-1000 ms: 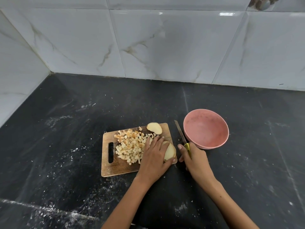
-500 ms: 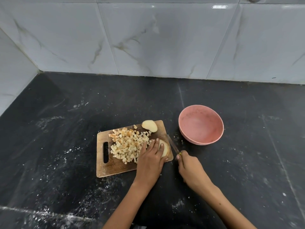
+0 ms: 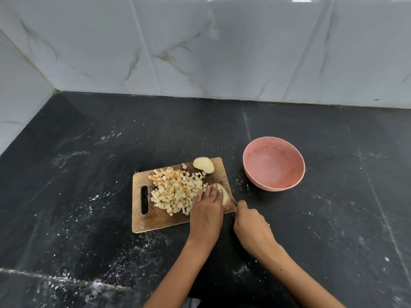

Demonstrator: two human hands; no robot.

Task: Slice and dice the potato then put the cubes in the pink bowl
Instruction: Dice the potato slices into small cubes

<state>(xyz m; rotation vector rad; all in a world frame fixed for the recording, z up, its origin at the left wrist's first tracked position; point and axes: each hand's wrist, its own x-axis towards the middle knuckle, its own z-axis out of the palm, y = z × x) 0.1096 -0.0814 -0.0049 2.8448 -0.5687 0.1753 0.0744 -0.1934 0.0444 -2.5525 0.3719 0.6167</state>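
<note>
A wooden cutting board point(image 3: 155, 221) lies on the black counter with a heap of potato cubes point(image 3: 175, 191) on it. A potato end piece point(image 3: 203, 165) sits at the board's far edge. My left hand point(image 3: 208, 211) presses flat on a potato piece point(image 3: 225, 196) at the board's right edge, its fingers straight. My right hand point(image 3: 251, 227) grips a knife point(image 3: 231, 196) whose blade lies against the right side of that piece; the handle is hidden in the fist. The pink bowl point(image 3: 274, 163) stands empty to the right of the board.
The black stone counter point(image 3: 89, 196) carries white starch smears and small potato crumbs point(image 3: 241, 181) between board and bowl. White marble wall tiles point(image 3: 200, 52) close the back and left side.
My right hand has brought the knife from beside the bowl down to the potato piece under my left hand. The camera has tilted slightly.
</note>
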